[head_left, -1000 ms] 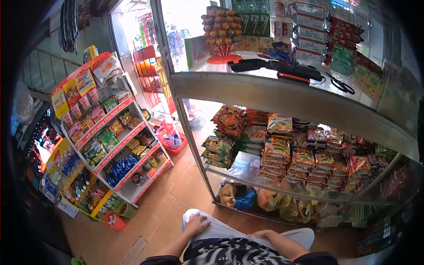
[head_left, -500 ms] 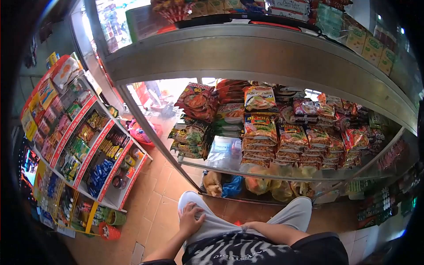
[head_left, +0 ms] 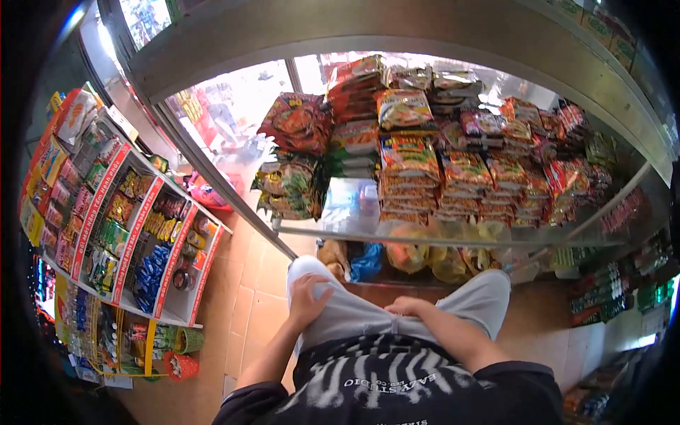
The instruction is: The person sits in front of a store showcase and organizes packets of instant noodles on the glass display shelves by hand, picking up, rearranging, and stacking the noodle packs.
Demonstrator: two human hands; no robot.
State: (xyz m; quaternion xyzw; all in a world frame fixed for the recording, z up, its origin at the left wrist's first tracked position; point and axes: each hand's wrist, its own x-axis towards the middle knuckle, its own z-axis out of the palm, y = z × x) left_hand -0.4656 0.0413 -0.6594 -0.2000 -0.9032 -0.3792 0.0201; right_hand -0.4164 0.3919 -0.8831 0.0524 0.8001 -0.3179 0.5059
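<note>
My left hand (head_left: 309, 299) lies on my left thigh, on the light grey trousers (head_left: 358, 303), its fingers stretched over the cloth and holding nothing. My right hand (head_left: 411, 307) rests in my lap with its fingers curled in. What they close on, if anything, is hidden. Beyond my knees, a glass-and-metal display case (head_left: 439, 243) holds stacked noodle packets (head_left: 409, 159). A clear plastic package (head_left: 348, 202) stands beside the stacks.
On the left stands a snack rack (head_left: 139, 234) with red-lettered shelf edges. A red basket (head_left: 180, 365) sits at its foot, on the tiled floor (head_left: 256, 312). Yellowish plastic bags (head_left: 446, 263) and a blue bag (head_left: 366, 261) lie under the case's lower shelf.
The view has tipped downward, so the case and my lap sit higher in the picture. My left hand stays on the thigh; the right hand now shows more fully in my lap.
</note>
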